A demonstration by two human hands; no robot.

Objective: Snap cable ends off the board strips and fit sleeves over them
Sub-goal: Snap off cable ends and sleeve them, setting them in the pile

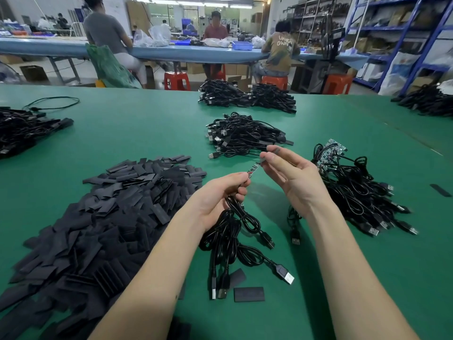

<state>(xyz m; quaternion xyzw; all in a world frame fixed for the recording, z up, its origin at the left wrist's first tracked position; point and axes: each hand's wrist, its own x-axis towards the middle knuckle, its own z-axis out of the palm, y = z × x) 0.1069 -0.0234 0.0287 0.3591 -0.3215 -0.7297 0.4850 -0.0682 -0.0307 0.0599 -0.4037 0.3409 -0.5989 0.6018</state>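
Nearest to me a flat black sleeve (pixel 249 294) lies on the green table (pixel 137 128), beside USB plugs (pixel 285 276) of the cables hanging from my left hand (pixel 218 200); this hand is curled around a bundle of black cables (pixel 235 231) and pinches a small cable end board (pixel 253 169), which points up and right; my right hand (pixel 291 177) is just beside the board tip, thumb and forefinger pinching a small dark piece, I cannot tell what exactly; at my left is a big heap of sleeves (pixel 110 212); at my right a pile of cables with board strips (pixel 329 149); further, more cable piles (pixel 242 134); behind, people sit at a blue bench (pixel 196 54).
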